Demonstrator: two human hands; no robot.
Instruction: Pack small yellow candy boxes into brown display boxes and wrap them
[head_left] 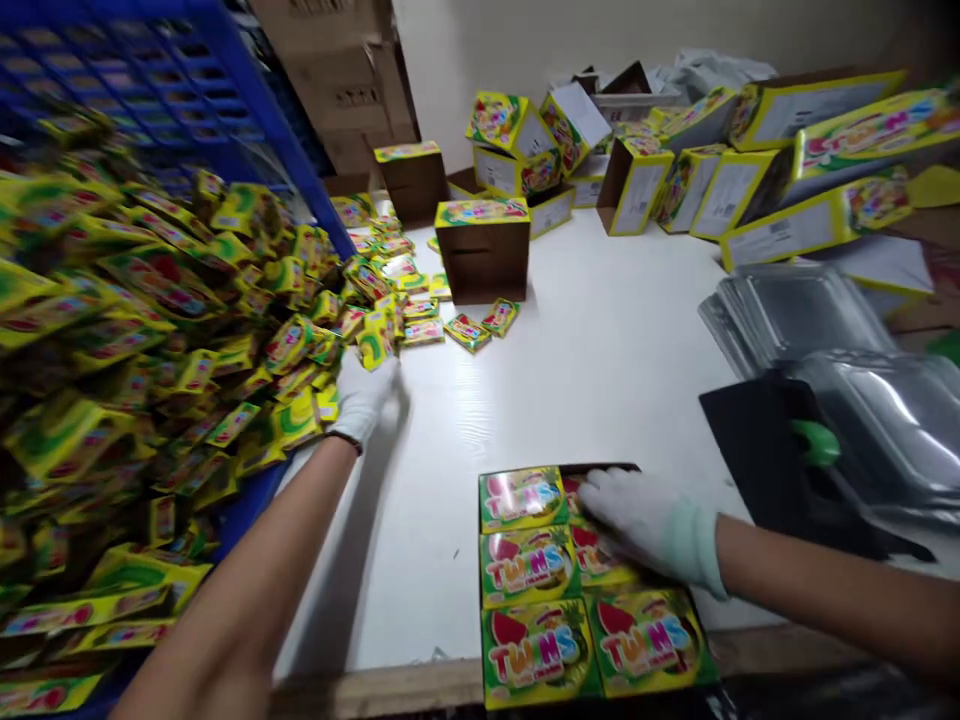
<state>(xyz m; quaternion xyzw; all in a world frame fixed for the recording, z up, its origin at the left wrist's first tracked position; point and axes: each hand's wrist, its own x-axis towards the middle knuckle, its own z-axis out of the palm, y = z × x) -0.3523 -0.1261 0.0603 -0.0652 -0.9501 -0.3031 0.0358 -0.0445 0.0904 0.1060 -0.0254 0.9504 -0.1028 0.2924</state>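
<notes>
My left hand (364, 392), in a white glove, is at the edge of a heap of small boxes, its fingers closed around a small yellow-green candy box (373, 346). At the table's front edge, an open display carton (600, 467) holds several small "TWINS" boxes (531, 566) in two columns, printed faces up. My right hand (637, 515), also gloved, lies over the upper right part of that carton. Its fingers stretch across the boxes there and partly hide them; I see nothing gripped in it.
A blue plastic crate (255, 95) at left spills a large heap of candy boxes (157, 280). Empty display cartons (484, 255) stand at the back and right. Clear plastic trays (810, 310) and a black tape dispenser (772, 450) with green tape lie at right.
</notes>
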